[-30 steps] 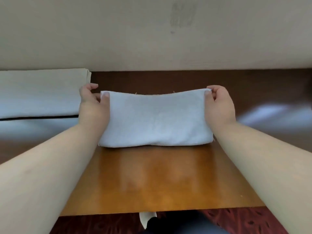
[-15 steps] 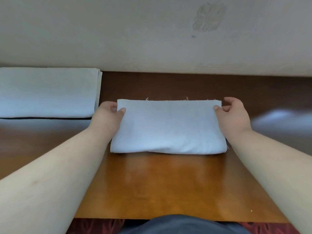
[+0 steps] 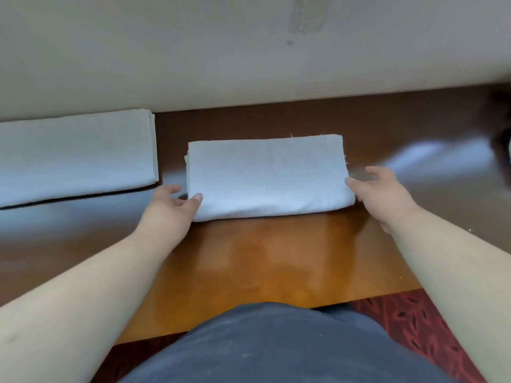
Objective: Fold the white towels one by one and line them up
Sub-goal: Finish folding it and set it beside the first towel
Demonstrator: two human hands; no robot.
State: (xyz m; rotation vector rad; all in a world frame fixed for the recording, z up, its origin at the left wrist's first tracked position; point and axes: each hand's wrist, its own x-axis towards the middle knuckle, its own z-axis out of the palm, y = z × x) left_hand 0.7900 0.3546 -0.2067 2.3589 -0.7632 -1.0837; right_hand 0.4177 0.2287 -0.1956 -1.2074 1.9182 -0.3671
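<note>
I see the folded towel point(image 3: 266, 176) lying flat on the counter point(image 3: 276, 255) between my hands; left hand point(image 3: 168, 208) touches its corner, right hand point(image 3: 383, 193) its edge, both relaxed, grasping nothing.

Two folded white towels point(image 3: 266, 175) point(image 3: 74, 156), one wooden table point(image 3: 262, 258), two hands point(image 3: 168, 208) point(image 3: 384, 194).

The wooden table point(image 3: 249, 261) bears two folded towels point(image 3: 265, 175) point(image 3: 74, 153) (white).

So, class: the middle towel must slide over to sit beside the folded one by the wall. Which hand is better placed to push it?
Probably the right hand: it sits at the middle towel's far side from the folded towel; the left hand blocks the gap.
</note>
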